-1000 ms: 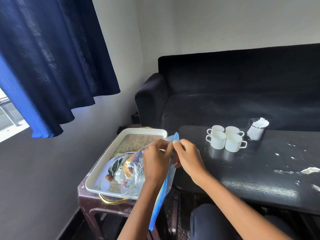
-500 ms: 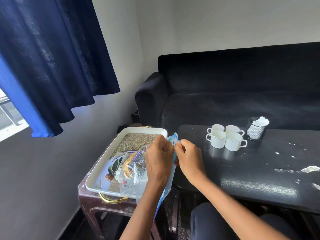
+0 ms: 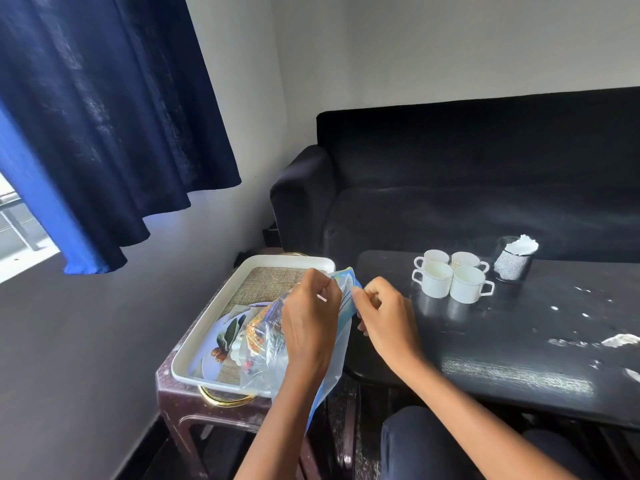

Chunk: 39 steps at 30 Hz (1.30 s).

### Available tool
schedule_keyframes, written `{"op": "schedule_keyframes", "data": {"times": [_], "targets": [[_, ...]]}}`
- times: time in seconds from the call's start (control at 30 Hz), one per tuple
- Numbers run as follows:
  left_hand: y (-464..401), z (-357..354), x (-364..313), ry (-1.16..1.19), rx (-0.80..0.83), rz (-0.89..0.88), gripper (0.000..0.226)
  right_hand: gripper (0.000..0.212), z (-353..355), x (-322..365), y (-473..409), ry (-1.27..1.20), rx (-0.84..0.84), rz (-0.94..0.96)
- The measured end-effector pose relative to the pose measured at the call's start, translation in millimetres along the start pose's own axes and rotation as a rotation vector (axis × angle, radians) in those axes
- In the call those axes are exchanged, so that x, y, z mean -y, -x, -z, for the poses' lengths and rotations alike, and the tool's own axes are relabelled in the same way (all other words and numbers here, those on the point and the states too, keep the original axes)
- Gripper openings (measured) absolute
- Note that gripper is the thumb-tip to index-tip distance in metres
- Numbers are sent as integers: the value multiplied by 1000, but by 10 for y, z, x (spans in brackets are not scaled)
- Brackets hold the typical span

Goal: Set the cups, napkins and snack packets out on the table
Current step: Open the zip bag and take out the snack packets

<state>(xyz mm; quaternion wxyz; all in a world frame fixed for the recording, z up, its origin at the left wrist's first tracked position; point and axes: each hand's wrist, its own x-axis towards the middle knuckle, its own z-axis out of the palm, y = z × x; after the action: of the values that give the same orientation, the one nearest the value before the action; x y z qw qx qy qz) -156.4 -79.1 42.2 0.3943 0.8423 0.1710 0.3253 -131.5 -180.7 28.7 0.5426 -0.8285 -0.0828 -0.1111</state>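
Over tray (image 3: pixel 214 308): zip bag (image 3: pixel 266 344) of snack packets, held up.
Left hand (image 3: pixel 308 327): pinches bag's top edge.
Right hand (image 3: pixel 382 318): pinches same edge.
Right of tray: four cups (image 3: pixel 450 280) on table (image 3: pixel 519 341).

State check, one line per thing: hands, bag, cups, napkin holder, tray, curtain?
left hand: pinches the bag's top edge
right hand: pinches the same edge
zip bag: held upright over the tray, snack packets inside
cups: four, upright, clustered on the table
napkin holder: upright, napkin sticking out
tray: on the side stool, plate inside
curtain: partly drawn
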Motion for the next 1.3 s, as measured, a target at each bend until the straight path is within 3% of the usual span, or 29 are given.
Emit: {"op": "schedule_keyframes", "data": {"times": [0.23,0.47,0.63,0.8,0.97,1.13,1.3], "targets": [[14,47,-23,111,53,61,13,9,2,67,119,-211,218,-210],[178,194,-32,-88,186,53,13,9,48,83,88,-336,116,-264],[301,198,-54,-94,148,14,18,12,18,61,112,-374,102,-270],[298,171,-29,-27,103,99,14,13,-14,14,141,-353,67,-293],[181,285,62,7,-57,142,10,14,36,-67,130,-340,-22,-347],[184,313,128,59,7,147,11,4,52,-78,186,-444,70,-398],[223,245,73,99,17,121,11,14,-46,33,339,-443,221,-406]]}}
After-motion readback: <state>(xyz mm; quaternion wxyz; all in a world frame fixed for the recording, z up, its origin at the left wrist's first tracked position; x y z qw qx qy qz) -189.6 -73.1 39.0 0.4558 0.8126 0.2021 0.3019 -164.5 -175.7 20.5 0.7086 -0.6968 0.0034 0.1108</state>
